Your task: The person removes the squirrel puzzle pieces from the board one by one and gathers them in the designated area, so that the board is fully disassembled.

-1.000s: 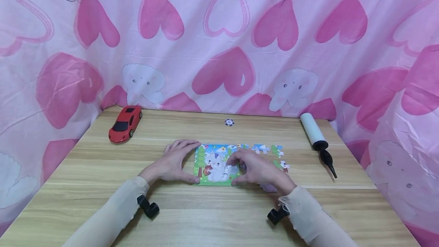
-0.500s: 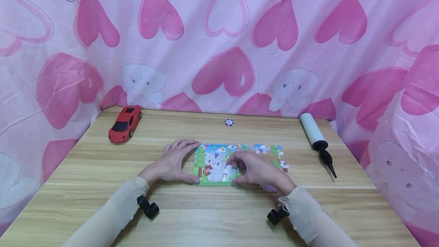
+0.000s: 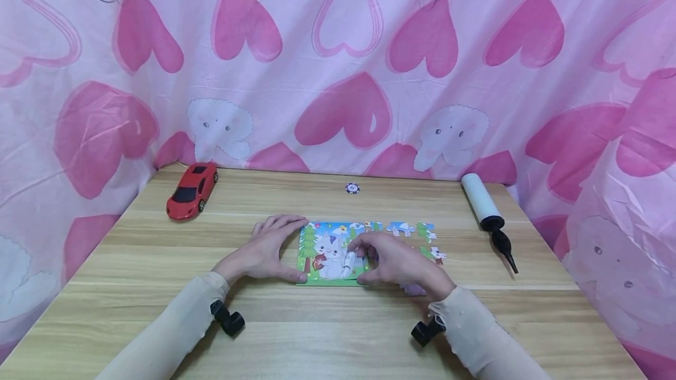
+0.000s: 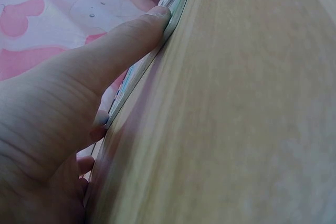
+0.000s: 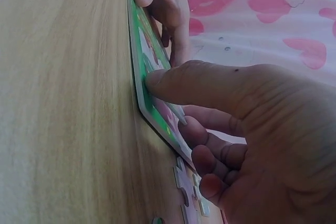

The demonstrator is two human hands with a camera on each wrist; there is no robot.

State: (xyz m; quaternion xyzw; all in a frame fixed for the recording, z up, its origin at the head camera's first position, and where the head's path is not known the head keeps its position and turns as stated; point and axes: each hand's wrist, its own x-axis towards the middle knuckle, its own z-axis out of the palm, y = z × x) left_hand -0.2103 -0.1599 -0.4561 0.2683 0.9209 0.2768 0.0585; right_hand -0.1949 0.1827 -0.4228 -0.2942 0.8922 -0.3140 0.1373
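Pink heart-print cloth (image 3: 348, 46) behind and beside wooden table (image 3: 132, 286). Puzzle board (image 3: 330, 254) flat on table between both hands. Left hand (image 3: 266, 248) against board's left edge, fingers straight, thumb (image 4: 123, 45) pressed on near-left corner, nothing gripped. Right hand (image 3: 396, 260) over board's right part, thumb (image 5: 173, 85) on near edge, fingertips on a piece (image 3: 350, 261) set in the cat picture; pinching or only pressing, cannot tell. Right half of board hidden under right hand. Loose pieces (image 3: 417, 233) just right of that hand, some covered, count unclear, at least three. One red toy car (image 3: 192, 190) far left of left hand. One poker chip (image 3: 352, 188) beyond board. One hand pump (image 3: 488, 216) far right. Two black wrist mounts (image 3: 228, 317), wrist views blurred.
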